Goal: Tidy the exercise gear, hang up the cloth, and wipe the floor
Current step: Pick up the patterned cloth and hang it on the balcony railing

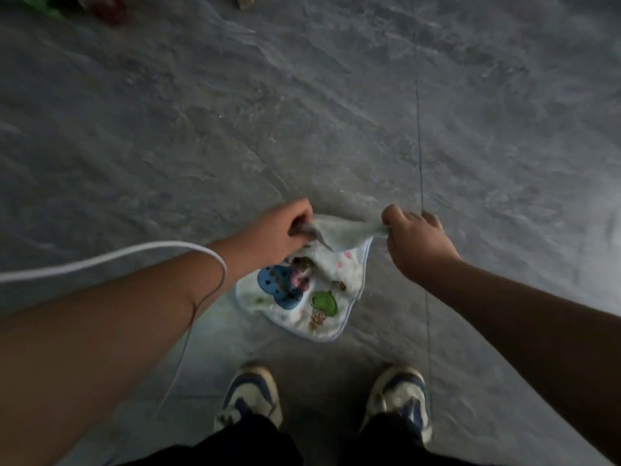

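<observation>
Above the grey floor (336,112), both hands pinch a white cartoon-print cloth (312,297); left hand (285,230) and right hand (413,243) hold its top corners; sneakers (248,395) below.

Grey stone-look floor (336,105), thin seam line running far to near on right. Two white-blue sneakers (250,396) stand near edge. Blurred green and red items (67,6) far left.

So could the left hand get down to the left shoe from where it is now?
Probably not right away. The left hand is pinching one top corner of the cloth, which the right hand holds by the other. Nothing blocks the way to the left shoe, but it would have to let go first.
</observation>
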Available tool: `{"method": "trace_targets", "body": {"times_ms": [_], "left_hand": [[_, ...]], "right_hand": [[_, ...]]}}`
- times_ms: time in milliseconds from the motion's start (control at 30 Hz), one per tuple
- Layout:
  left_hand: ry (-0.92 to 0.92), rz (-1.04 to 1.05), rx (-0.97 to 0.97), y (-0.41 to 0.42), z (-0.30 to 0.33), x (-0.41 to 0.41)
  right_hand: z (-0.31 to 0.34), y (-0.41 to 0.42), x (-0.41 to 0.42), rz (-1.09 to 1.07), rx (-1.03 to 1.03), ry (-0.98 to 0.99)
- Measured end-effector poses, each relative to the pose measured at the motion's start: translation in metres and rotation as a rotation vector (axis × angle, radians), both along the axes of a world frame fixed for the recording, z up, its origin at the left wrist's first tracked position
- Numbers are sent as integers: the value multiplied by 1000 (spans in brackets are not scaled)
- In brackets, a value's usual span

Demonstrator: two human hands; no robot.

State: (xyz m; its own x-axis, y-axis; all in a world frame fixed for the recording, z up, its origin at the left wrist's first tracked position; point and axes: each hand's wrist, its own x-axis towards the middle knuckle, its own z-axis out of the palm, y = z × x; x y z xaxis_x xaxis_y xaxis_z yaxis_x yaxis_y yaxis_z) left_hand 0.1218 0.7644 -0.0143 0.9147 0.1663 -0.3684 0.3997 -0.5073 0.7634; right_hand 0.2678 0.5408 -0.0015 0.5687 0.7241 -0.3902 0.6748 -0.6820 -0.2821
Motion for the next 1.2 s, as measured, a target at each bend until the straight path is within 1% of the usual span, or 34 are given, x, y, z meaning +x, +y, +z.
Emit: {"method": "trace_targets", "body": {"times_ms": [67,167,300,400,467,533,600,700,800,900,1000,1067,1133,1200], "left_hand": [[-17,146,-10,-3,50,-5],[13,242,-38,-10,144,-9],[-6,247,-30,-15,300,1],[-12,267,-64,-15,434,10],[-44,275,-67,-14,524,17],[-76,252,-8,-14,605,28],[-128,208,93,-17,679,38],[-270,113,140,-28,772,50],[-350,25,51,-43,839,65],[-399,-89,-26,-68,887,78],[-394,-207,-94,-103,927,86],[-405,-307,-119,-132,948,88],[-430,-384,-163,-168,969,87],[-454,-462,-191,-208,984,86]], "right_hand": [[63,-2,-9,-86,87,62],[167,-4,-19,-153,163,109],[315,-9,-21,-250,245,137],[439,-16,-14,-286,225,188],[521,-24,-7,-340,217,185],[600,-36,1,-435,228,143],[675,-51,3,-534,252,93],[768,-80,-9,-669,338,24],[835,-118,-34,-809,446,-90],[882,-153,-68,-987,657,-78],[913,-184,-106,-1113,859,-114],[929,-204,-129,-1218,1024,-80],[941,-227,-152,-1302,1113,-81],[950,-256,-172,-1357,1156,-132]]}}
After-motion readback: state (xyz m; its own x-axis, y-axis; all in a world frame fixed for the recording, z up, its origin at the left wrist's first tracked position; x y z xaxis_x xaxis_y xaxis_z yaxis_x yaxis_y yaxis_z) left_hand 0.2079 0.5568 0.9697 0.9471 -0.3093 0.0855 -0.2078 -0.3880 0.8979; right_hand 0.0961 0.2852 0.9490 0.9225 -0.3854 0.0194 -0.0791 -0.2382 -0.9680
